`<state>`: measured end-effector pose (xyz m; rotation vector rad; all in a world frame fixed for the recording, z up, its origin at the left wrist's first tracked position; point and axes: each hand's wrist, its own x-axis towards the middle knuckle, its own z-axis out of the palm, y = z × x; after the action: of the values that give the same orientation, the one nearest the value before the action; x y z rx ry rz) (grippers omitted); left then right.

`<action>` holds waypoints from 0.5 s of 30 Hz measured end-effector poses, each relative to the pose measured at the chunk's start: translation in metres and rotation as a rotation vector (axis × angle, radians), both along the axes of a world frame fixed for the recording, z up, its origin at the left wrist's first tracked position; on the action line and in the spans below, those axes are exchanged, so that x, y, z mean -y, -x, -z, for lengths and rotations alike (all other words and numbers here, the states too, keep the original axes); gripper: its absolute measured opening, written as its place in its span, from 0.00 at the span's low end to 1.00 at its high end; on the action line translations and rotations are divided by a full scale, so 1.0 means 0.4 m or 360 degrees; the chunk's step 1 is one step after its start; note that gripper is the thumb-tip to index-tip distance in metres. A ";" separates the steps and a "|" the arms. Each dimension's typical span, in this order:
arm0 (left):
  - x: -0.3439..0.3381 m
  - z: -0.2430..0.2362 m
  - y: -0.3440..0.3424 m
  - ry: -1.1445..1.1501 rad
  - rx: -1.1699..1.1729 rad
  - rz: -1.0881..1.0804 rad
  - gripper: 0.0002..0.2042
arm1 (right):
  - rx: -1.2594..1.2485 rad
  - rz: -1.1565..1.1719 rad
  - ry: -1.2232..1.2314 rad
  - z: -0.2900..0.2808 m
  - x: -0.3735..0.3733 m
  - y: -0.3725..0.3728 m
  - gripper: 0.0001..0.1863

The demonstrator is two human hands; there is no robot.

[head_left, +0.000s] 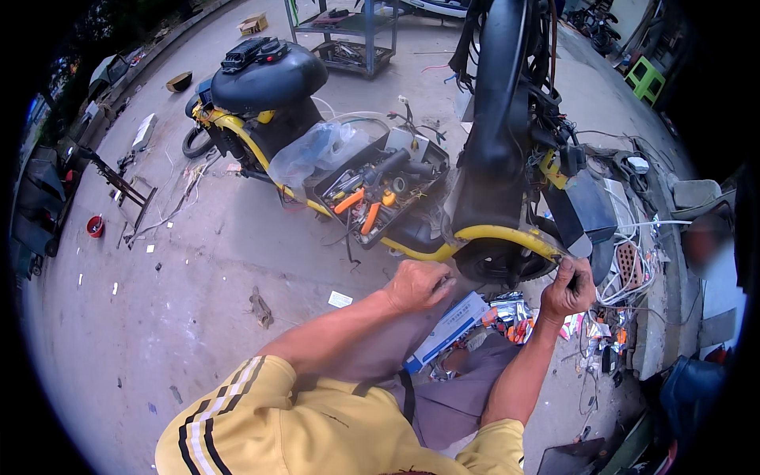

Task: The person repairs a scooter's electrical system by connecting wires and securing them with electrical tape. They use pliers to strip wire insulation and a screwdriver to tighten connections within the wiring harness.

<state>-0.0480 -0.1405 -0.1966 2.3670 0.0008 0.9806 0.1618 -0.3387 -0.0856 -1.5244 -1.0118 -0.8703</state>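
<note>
A yellow and black electric scooter point(431, 252) stands across the view in front of me, its side panels off and loose wires hanging out. My left hand point(421, 286) is closed in front of its yellow frame tube; what its fingers hold, if anything, is hidden. My right hand point(568, 290) is closed in a pinch by the front end of the yellow tube point(507, 233), beside the front wheel point(491, 263). Whatever lies between those fingers is too small to make out. On the scooter's footboard a tool tray point(324, 187) carries pliers with orange handles point(370, 218) and other tools.
A blue and white box point(451, 328) and torn silver packets point(511, 305) lie by my knees. White cable point(633, 293) coils near a brick point(629, 265) at right. A metal trolley point(370, 36) stands behind. Another person point(708, 237) is at the right edge.
</note>
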 end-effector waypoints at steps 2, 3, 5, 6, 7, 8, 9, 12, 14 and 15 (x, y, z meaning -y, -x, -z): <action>-0.006 0.011 0.019 0.0004 0.0030 -0.0020 0.06 | -0.0140 0.0081 -0.0301 0.035 0.062 0.011 0.16; -0.013 0.018 0.022 -0.0007 0.0027 -0.0028 0.06 | -0.0358 0.0133 -0.0468 0.081 0.115 0.013 0.18; -0.029 0.011 0.018 -0.0082 -0.0041 -0.0069 0.07 | -0.0801 0.0284 -0.0739 0.171 0.190 0.043 0.24; -0.038 0.009 0.017 -0.0094 -0.0048 -0.0090 0.07 | -0.1003 0.0147 -0.0940 0.179 0.201 0.053 0.25; -0.042 0.008 0.012 -0.0101 -0.0050 -0.0101 0.07 | -0.1196 0.0016 -0.1140 0.178 0.218 0.065 0.26; -0.045 0.007 0.010 -0.0108 -0.0054 -0.0113 0.07 | -0.1387 -0.0119 -0.1340 0.178 0.233 0.075 0.27; -0.048 0.007 0.013 -0.0138 -0.0083 -0.0108 0.08 | -0.1492 0.0009 -0.1353 0.179 0.231 0.063 0.28; -0.027 0.005 0.003 -0.0203 -0.0073 -0.0072 0.08 | -0.1731 -0.0193 -0.1537 0.174 0.229 0.035 0.26; -0.001 -0.001 -0.003 -0.0250 0.0002 -0.0048 0.08 | -0.1800 -0.0315 -0.1503 0.183 0.221 0.034 0.26; 0.011 -0.003 -0.003 -0.0272 0.0039 -0.0038 0.08 | -0.1857 -0.0312 -0.1504 0.187 0.218 0.036 0.26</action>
<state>-0.0467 -0.1449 -0.1954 2.5145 -0.0671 1.0585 0.1474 -0.4259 -0.1605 -0.8076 0.1478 -0.1269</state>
